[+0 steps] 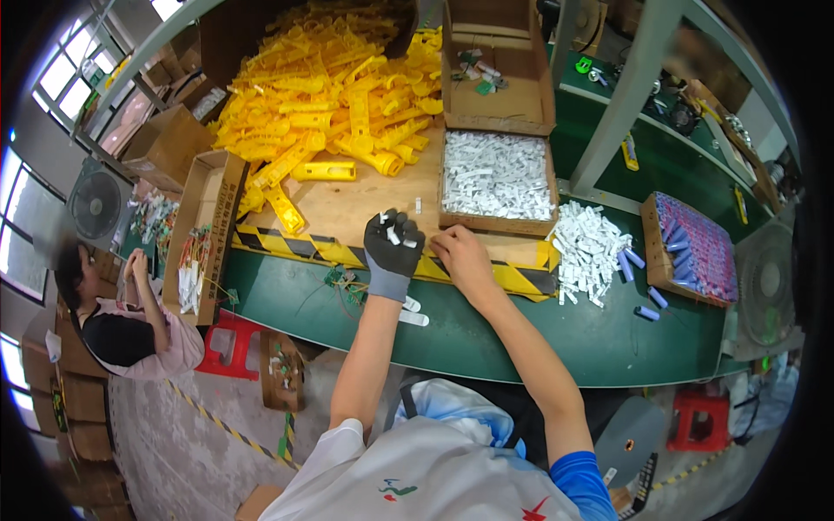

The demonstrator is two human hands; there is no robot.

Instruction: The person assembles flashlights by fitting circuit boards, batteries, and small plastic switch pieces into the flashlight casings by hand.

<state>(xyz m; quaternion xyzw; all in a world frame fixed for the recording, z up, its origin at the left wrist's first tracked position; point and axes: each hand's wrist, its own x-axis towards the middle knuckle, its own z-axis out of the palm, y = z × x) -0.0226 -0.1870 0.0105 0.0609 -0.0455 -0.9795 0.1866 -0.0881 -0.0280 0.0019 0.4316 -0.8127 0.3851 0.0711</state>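
Note:
My left hand [391, 260], in a black and grey glove, is curled palm up around a few small white plastic pieces [393, 236]. Close to its right, my bare right hand [465, 259] has thumb and fingers drawn together low over the front of the wooden board [395, 201]. Whatever may be between those fingertips is too small to make out. One more white piece [418, 206] lies on the board just beyond both hands. Yellow and black striped tape [334, 252] runs along the board's front edge, under my wrists.
Yellow plastic casings [326, 104] are heaped behind my left hand. A cardboard box [495, 223] of white pieces stands beyond my right hand, with a loose white pile [591, 252] beside it. Farther right is a box of purple cylindrical cells [695, 252]. A person [130, 321] sits at left.

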